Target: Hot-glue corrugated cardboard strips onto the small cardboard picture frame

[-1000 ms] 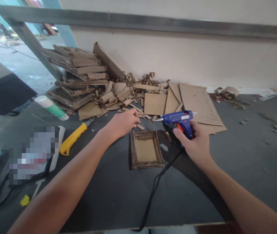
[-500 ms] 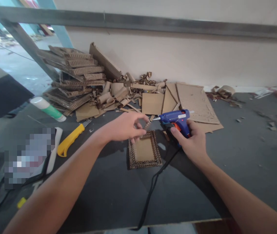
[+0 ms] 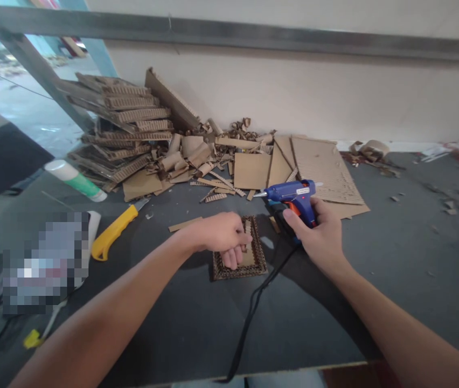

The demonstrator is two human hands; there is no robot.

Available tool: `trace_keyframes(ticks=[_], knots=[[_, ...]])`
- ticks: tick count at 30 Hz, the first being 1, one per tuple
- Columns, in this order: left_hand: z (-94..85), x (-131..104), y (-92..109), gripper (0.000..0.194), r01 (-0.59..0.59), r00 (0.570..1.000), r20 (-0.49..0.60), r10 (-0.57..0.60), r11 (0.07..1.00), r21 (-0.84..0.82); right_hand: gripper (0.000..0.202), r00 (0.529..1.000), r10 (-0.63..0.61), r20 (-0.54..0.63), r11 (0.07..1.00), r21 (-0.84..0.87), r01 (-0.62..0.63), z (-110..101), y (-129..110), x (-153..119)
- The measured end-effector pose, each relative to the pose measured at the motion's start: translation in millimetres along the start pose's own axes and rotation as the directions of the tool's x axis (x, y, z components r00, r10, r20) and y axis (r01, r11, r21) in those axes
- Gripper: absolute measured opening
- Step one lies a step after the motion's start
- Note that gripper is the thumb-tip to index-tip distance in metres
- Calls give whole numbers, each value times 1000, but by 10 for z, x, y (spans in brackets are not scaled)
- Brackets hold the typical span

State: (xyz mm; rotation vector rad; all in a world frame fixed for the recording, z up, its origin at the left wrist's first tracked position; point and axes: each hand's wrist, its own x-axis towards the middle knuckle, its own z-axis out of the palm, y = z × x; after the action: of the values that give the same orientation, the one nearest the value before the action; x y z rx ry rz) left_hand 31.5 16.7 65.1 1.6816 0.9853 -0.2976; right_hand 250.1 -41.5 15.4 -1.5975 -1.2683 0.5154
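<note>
My right hand [image 3: 319, 229] grips a blue hot glue gun [image 3: 292, 191] with an orange trigger and a small lit red light. Its metal nozzle points left, above the table. Over a small rectangular cardboard frame [image 3: 261, 256] is my left hand [image 3: 229, 240], fingers curled and pinched around a narrow corrugated cardboard strip [image 3: 248, 227]. The frame lies flat, its raised border built of corrugated edges. My hand hides its left and upper parts. The black cord [image 3: 254, 302] of the glue gun runs down past the frame's right side.
A yellow utility knife [image 3: 114, 231] lies left, beside a white-and-green tube [image 3: 76, 180] and a pixelated object [image 3: 47, 264]. Stacked cardboard pieces [image 3: 128, 116] stand at the back left. Scraps [image 3: 189, 156] and flat corrugated sheets [image 3: 322, 167] spread along the wall.
My left hand has moved down onto the frame with the strip, its fingers curling more. Cardboard strips behind it have come into view. My right hand holds the glue gun nearly still.
</note>
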Motion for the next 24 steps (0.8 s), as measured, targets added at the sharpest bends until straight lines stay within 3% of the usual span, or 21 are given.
trace_keyframes(ticks=[6,14,24], knots=[[39,-4,45,44,-7,998,-64,12,996,84,36,998,-11,-65,1000,28,13,0,9,-4],[-17,-19,31,36,31,988,-154,-16,995,97,36,998,-11,-55,1000,8,12,5,-7,-11],[0,-4,51,26,-21,995,-98,28,997,76,34,998,-32,-46,999,1,32,5,-10,-7]])
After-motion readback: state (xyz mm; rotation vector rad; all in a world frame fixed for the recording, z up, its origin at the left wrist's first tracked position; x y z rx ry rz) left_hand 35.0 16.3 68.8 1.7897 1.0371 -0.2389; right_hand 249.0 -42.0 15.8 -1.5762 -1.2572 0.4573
